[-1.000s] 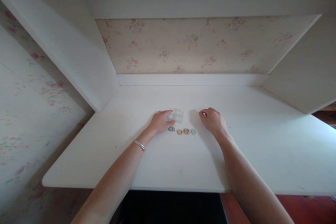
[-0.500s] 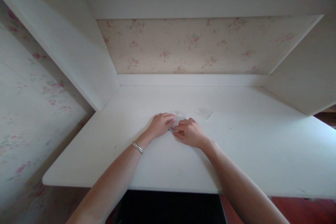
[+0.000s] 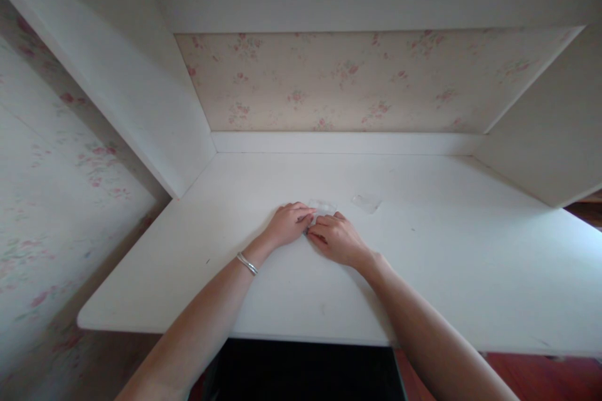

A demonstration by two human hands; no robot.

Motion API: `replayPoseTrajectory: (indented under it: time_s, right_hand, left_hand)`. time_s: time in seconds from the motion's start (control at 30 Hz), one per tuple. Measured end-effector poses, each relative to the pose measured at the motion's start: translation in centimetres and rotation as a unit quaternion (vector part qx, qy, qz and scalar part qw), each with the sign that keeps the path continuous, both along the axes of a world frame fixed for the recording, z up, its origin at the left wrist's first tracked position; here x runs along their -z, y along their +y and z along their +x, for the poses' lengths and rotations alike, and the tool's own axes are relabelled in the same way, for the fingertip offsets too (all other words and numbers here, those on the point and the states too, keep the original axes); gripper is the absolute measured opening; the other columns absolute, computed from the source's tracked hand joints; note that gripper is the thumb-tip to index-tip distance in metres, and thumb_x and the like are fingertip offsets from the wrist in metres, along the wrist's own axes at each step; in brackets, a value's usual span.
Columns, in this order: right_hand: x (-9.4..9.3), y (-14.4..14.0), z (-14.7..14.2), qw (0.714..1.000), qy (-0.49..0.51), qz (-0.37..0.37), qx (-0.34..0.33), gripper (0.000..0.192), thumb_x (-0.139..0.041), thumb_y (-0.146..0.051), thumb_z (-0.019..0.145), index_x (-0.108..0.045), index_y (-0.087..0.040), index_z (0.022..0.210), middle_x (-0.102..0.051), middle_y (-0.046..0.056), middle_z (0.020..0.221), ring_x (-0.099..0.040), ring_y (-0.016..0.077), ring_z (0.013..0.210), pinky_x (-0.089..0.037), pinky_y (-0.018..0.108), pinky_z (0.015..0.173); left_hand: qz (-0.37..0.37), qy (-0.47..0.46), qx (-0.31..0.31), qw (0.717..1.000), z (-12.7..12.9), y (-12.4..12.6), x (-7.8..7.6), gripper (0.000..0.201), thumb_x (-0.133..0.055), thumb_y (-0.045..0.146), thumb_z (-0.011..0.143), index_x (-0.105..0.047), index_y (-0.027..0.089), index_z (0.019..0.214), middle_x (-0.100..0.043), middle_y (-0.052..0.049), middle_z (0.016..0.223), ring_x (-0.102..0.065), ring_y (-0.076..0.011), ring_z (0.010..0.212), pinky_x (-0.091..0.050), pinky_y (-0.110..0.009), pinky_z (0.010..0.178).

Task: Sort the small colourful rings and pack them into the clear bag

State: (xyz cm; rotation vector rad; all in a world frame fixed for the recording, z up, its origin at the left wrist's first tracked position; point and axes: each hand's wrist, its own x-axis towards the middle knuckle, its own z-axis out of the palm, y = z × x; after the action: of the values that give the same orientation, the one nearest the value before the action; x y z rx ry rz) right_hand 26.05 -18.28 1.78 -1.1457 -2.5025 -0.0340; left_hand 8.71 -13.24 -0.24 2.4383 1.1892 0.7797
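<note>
My left hand (image 3: 290, 223) rests low over the white desk, its fingers bent and closed near a clear plastic piece (image 3: 323, 205). My right hand (image 3: 339, 239) is beside it, thumb and fingers pinched together on a small dark, shiny bit (image 3: 306, 232) too small to name. The fingertips of both hands nearly meet there and hide most of what lies between them. The clear plastic piece lies flat just beyond the fingers, partly covered by them. Another clear plastic piece (image 3: 367, 203) lies apart on the desk, to the right of my right hand.
The white desk (image 3: 470, 263) has side panels (image 3: 141, 75) left and right and a low ledge (image 3: 348, 142) at the back, below floral wallpaper. Small dark specks lie on its surface. Below the front edge is a black object (image 3: 305, 369).
My right hand's fingers have shifted slightly left, closer to the left hand. The clear piece beyond the fingers has moved a little to the right. Otherwise both arms stay in place.
</note>
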Motion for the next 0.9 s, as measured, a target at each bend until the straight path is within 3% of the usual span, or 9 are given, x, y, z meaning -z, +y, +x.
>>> replayPoseTrajectory:
  time_s: [0.13,0.33,0.63,0.77,0.9]
  right_hand:
    - [0.0,-0.1,-0.3,1.000,-0.008,0.008,0.010,0.020,-0.049,-0.033,0.088,-0.066,-0.022,0.087,-0.065,0.003,0.083,-0.056,0.0157,0.080,-0.029,0.030,0.073]
    - [0.2,-0.1,-0.7,0.999,-0.002,0.032,0.001,0.021,-0.046,-0.024,0.090,-0.066,-0.020,0.081,-0.065,0.004,0.083,-0.055,0.0147,0.079,-0.027,0.030,0.072]
    - [0.1,0.3,0.5,0.995,0.098,0.012,0.003,0.017,-0.052,-0.024,0.086,-0.067,-0.021,0.079,-0.062,0.002,0.076,-0.053,0.0137,0.074,-0.033,0.027,0.071]
    - [0.2,0.9,1.1,0.982,0.179,0.003,0.053,0.020,-0.049,-0.027,0.088,-0.068,-0.021,0.082,-0.059,0.003,0.072,-0.052,0.0142,0.070,-0.038,0.027,0.069]
    - [0.8,1.9,1.7,0.966,0.228,0.027,0.118,0.022,-0.049,-0.030,0.088,-0.069,-0.021,0.085,-0.058,0.004,0.075,-0.052,0.0162,0.074,-0.041,0.029,0.071]
  left_hand:
    - [-0.004,0.003,0.002,1.000,-0.1,0.0,-0.1,0.031,-0.041,0.034,0.090,-0.064,0.028,0.110,-0.066,-0.001,0.103,-0.059,-0.0153,0.092,-0.045,-0.030,0.088]
    - [0.000,0.005,0.009,1.000,-0.1,0.0,-0.1,0.032,-0.040,0.035,0.090,-0.065,0.027,0.108,-0.066,-0.001,0.103,-0.059,-0.0148,0.093,-0.045,-0.029,0.088]
    - [-0.041,-0.019,0.021,0.999,-0.1,-0.1,-0.5,0.035,-0.037,0.038,0.092,-0.067,0.027,0.105,-0.068,0.001,0.099,-0.060,-0.0131,0.091,-0.045,-0.025,0.086]
    - [-0.071,-0.083,0.001,0.994,-0.1,0.2,-0.3,0.036,-0.037,0.038,0.092,-0.066,0.022,0.105,-0.067,-0.001,0.103,-0.060,-0.0133,0.093,-0.045,-0.024,0.085]
    - [-0.051,-0.066,-0.024,0.996,-0.7,0.0,-1.0,0.032,-0.041,0.037,0.090,-0.067,0.018,0.091,-0.065,-0.003,0.086,-0.058,-0.0125,0.076,-0.046,-0.023,0.071]
